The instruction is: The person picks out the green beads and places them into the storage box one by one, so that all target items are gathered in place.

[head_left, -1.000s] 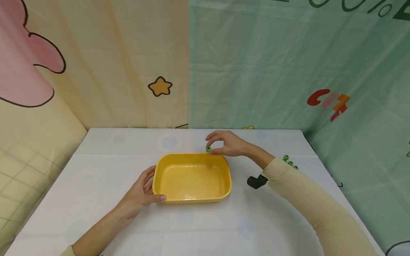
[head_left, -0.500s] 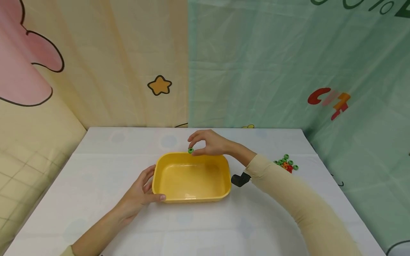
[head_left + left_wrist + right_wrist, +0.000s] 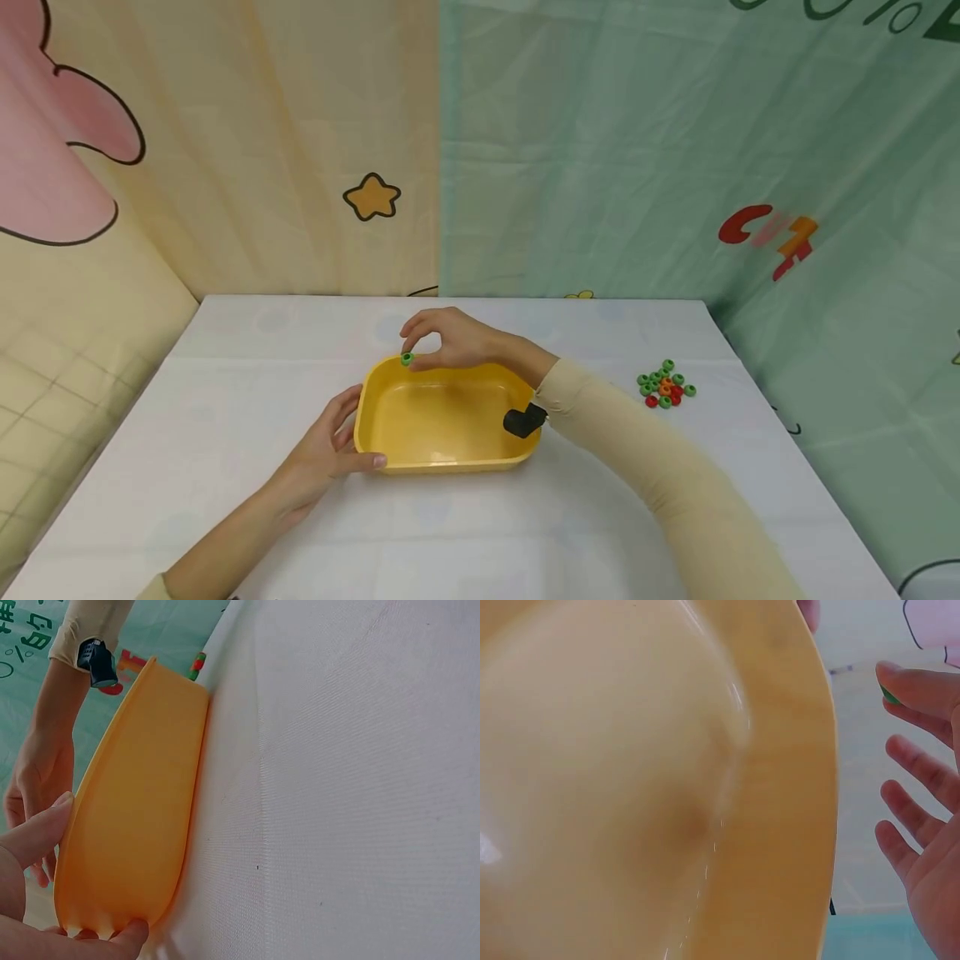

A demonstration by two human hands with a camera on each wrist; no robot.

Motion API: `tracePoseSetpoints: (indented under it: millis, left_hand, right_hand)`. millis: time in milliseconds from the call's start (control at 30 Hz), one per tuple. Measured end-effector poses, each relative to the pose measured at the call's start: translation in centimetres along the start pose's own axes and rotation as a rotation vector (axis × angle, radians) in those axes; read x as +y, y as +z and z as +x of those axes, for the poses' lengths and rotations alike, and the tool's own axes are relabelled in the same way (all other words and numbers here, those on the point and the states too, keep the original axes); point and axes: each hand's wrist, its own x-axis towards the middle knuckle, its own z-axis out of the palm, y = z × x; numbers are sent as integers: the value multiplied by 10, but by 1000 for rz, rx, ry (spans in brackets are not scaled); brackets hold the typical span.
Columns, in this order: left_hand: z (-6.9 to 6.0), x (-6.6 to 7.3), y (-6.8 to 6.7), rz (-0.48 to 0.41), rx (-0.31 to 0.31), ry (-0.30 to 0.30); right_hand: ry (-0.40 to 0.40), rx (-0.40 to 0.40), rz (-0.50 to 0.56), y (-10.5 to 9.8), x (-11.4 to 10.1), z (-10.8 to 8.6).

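A yellow plastic basin [image 3: 450, 421] stands on the white-covered table, its inside showing no beads. My left hand [image 3: 330, 442] grips its left end, with the thumb over the near rim and the fingers round the outer wall, as the left wrist view shows on the basin's side [image 3: 139, 795]. Above the basin's far left rim, my right hand [image 3: 459, 339] pinches a green bead [image 3: 407, 359] between thumb and index finger. In the right wrist view only a sliver of the bead [image 3: 889, 696] shows between the fingertips; the other fingers are spread apart.
A loose cluster of green, orange and red beads [image 3: 665, 386] lies on the table to the right of the basin. A black camera [image 3: 523, 421] on the right wrist hangs over the basin's right end. Printed curtains [image 3: 570, 167] rise behind the table.
My right hand has moved left along the basin's far rim, carrying the green bead. The bead cluster, earlier partly hidden by the sleeve, is uncovered. My left hand stays on the basin.
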Motion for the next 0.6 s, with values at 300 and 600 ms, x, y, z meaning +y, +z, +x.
tracePoseSetpoints:
  millis: [300, 600]
  left_hand:
    - [-3, -2, -1, -20, -23, 26]
    - [0, 0, 0, -6, -7, 12]
  right_hand:
    - [-27, -19, -20, 8, -7, 16]
    - [-7, -14, -39, 3, -9, 14]
